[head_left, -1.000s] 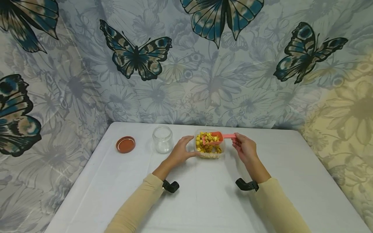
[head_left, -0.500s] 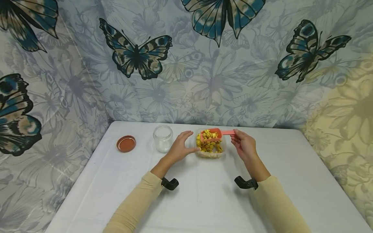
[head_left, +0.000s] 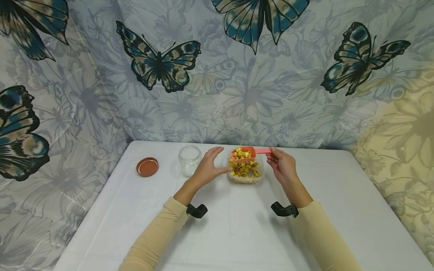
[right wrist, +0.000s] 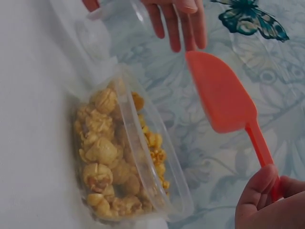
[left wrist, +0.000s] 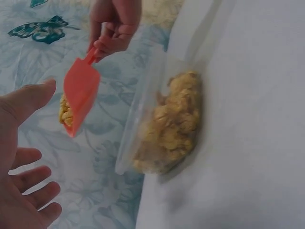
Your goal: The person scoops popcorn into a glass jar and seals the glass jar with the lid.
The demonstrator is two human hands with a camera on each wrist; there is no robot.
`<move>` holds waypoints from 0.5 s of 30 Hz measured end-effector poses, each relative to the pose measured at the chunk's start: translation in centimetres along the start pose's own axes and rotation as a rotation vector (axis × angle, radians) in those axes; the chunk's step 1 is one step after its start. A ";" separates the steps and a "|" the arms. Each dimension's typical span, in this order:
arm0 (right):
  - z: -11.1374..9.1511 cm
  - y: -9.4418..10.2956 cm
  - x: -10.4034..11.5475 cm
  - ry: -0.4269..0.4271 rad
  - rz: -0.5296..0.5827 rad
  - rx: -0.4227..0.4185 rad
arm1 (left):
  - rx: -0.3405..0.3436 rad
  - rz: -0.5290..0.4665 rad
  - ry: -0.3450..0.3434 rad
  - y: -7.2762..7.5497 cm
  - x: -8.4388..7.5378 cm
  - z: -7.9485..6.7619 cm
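- Head view: I see the right hand [head_left: 284, 163] pinching the handle of the red scoop [head_left: 252, 152], which is above the far part of the clear container [head_left: 245, 181].
- The scoop's long axis goes from right to left: its handle is in the right hand, and its mouth looks to the left, toward the glass jar [head_left: 189, 162]. The left hand [head_left: 209, 165] is nearer to this jar and stands between it and the container.
- Popcorn [head_left: 245, 169] lies in the container and also in the scoop; in the jar I can see none. The brown lid [head_left: 147, 167] is at the far left of the white table [head_left: 230, 237], apart from the jar.
- Left wrist view: I find the left hand wide, with nothing in its grip; its thumb is apart from the scoop and the container. The scoop is lifted off the container, with popcorn showing at its edge.
- Right wrist view: I see thumb and fingers closed around the handle. The scoop's tip points to the left fingers; whether they touch, I cannot tell.
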State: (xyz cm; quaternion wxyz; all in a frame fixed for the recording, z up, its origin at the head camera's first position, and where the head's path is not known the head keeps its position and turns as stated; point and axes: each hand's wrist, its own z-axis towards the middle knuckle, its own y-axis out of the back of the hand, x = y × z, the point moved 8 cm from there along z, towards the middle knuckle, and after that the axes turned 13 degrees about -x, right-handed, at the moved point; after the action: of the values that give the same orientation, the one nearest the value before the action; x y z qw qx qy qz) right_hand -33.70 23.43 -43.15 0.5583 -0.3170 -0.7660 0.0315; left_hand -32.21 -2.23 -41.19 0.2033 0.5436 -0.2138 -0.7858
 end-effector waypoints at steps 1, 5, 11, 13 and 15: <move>0.0 -0.1 0.0 0.004 0.002 0.002 | -0.004 -0.002 0.004 0.3 -0.1 0.1; 0.1 -0.6 0.1 0.010 0.012 0.014 | -0.023 0.009 0.019 1.2 -0.2 0.6; 0.0 -1.4 0.2 0.020 0.019 0.038 | -0.021 0.012 0.016 2.2 -0.3 1.1; -0.1 -1.6 0.3 0.022 0.018 0.040 | -0.026 0.015 0.021 2.7 -0.3 1.2; -0.2 -1.8 0.2 0.019 0.019 0.040 | -0.036 0.018 0.036 3.2 -0.1 1.3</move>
State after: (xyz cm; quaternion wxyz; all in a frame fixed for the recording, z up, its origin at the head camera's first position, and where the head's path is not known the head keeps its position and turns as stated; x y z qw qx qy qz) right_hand -34.38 22.03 -42.14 0.5716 -0.3131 -0.7568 0.0491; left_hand -33.14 -4.69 -38.88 0.2240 0.5522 -0.2006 -0.7776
